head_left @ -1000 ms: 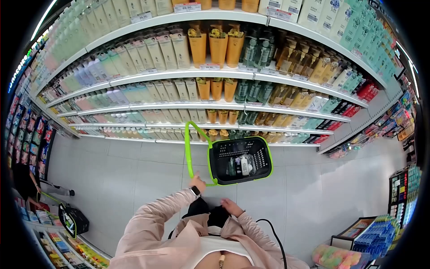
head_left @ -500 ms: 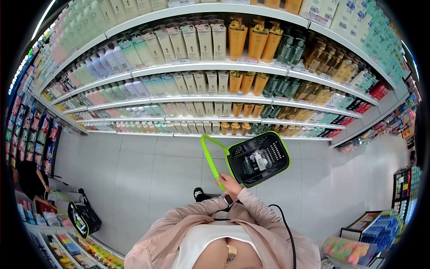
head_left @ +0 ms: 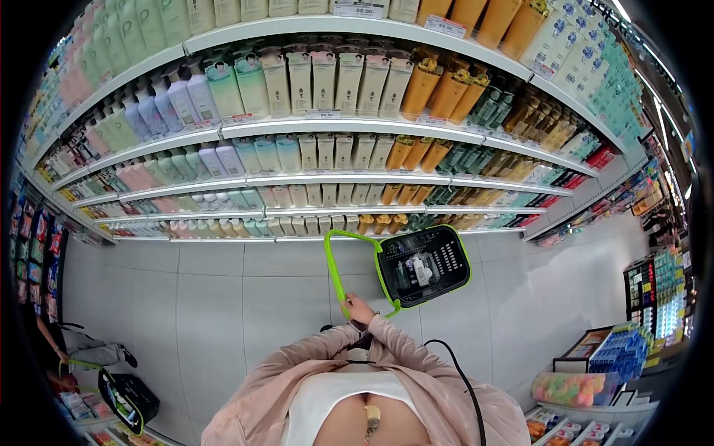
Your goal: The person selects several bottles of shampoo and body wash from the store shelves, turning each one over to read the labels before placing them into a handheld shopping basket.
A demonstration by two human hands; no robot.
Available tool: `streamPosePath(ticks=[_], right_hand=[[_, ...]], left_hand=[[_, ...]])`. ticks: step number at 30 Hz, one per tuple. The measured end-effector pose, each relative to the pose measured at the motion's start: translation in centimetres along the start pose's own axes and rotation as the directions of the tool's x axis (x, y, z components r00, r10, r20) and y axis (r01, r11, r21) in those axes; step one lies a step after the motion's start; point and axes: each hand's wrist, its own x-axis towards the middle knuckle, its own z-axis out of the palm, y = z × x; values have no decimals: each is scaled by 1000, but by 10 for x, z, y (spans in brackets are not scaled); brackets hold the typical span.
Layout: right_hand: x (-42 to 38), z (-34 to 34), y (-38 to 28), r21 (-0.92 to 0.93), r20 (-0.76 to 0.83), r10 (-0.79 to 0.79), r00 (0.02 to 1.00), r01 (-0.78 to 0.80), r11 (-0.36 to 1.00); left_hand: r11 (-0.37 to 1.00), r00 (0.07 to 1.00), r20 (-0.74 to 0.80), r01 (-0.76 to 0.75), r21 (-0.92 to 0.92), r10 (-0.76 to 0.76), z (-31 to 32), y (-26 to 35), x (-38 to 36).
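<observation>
My right hand (head_left: 359, 308) is closed round the bright green handle (head_left: 333, 269) of a black shopping basket. The basket (head_left: 462, 279) has a green rim and stands on the floor before the shelves, tilted in view. Inside it lie a white bottle or pack (head_left: 422, 272) and some dark or clear packages that I cannot make out. My left sleeve (head_left: 331, 343) reaches in from the left and meets the right cuff. The left hand is hidden at the crossed wrists, so its fingers do not show.
Curved-looking shelves (head_left: 312, 123) hold rows of bottles and tubes. At the left, a person (head_left: 89, 351) stands by another black basket (head_left: 141, 394). A black cable (head_left: 472, 386) hangs at my right side. Display stands (head_left: 617, 349) are at the lower right.
The view has shifted, so the shelves look larger and the basket sits slightly further left. My right hand, still on the handle, appears further left. The watch on my left wrist no longer shows clearly.
</observation>
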Motion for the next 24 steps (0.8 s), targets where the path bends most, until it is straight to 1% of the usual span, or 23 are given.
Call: streamPosePath(ticks=[1, 3, 4, 6, 7, 9, 10, 11, 12, 13, 14, 15, 17, 18, 19, 20, 21, 22, 23, 24], right_hand=[[3, 4, -1, -9, 4, 6, 1000, -6, 1000], [9, 10, -7, -24, -52, -46, 998, 45, 999], [15, 10, -13, -30, -38, -48, 998, 47, 998], [31, 12, -27, 117, 72, 39, 997, -47, 992], [51, 19, -16, 122, 90, 30, 995, -41, 992], [97, 39, 24, 52, 55, -130, 990, 127, 990], [104, 34, 2, -59, 121, -190, 974, 198, 978], [108, 32, -20, -39, 140, -200, 970, 207, 977], [115, 28, -46, -50, 248, -68, 966, 83, 995], [126, 27, -59, -75, 351, 64, 934, -40, 996], [138, 35, -56, -42, 291, -46, 956, 61, 997], [150, 40, -58, -12, 296, -57, 953, 64, 998], [167, 37, -59, 169, 450, 115, 886, -210, 963], [169, 26, -70, 77, 510, 183, 840, -257, 963], [166, 14, -75, 87, 496, 192, 847, -268, 959], [160, 3, -81, 79, 511, 203, 836, -280, 957], [157, -6, -84, 74, 525, 213, 824, -294, 953], [158, -10, -70, 95, 507, 209, 836, -294, 951], [157, -16, -56, 107, 488, 221, 845, -309, 945], [154, -26, -43, -10, 470, 176, 865, -195, 981]], left_hand=[[1000, 1000, 16, 1, -11, -1, -1, -6, -1], [1000, 999, 53, 9, -25, -8, -3, -19, -3], [999, 997, 71, 21, -26, -19, -4, -27, -4], [999, 992, 118, 40, -29, -37, -6, -46, -6], [998, 988, 144, 58, -23, -54, -6, -56, -9], [996, 976, 204, 88, -16, -83, -9, -80, -14], [994, 966, 238, 105, -8, -100, -7, -94, -17], [991, 950, 284, 133, -2, -127, -5, -107, -23], [987, 935, 319, 158, 10, -153, -6, -122, -28], [983, 916, 359, 182, 25, -178, -6, -135, -34], [978, 892, 403, 202, 46, -203, -5, -147, -41], [972, 863, 450, 226, 64, -230, -3, -160, -49], [957, 807, 518, 271, 103, -284, 12, -186, -59], [947, 785, 532, 297, 125, -317, 35, -202, -61], [924, 768, 517, 348, 159, -378, 48, -214, -66], [899, 758, 492, 413, 145, -428, 63, -224, -72], [893, 750, 495, 425, 148, -438, 67, -234, -75], [886, 725, 526, 443, 139, -445, 64, -240, -77], [899, 737, 529, 415, 136, -420, 61, -248, -74], [883, 722, 520, 438, 168, -457, 61, -252, -72]])
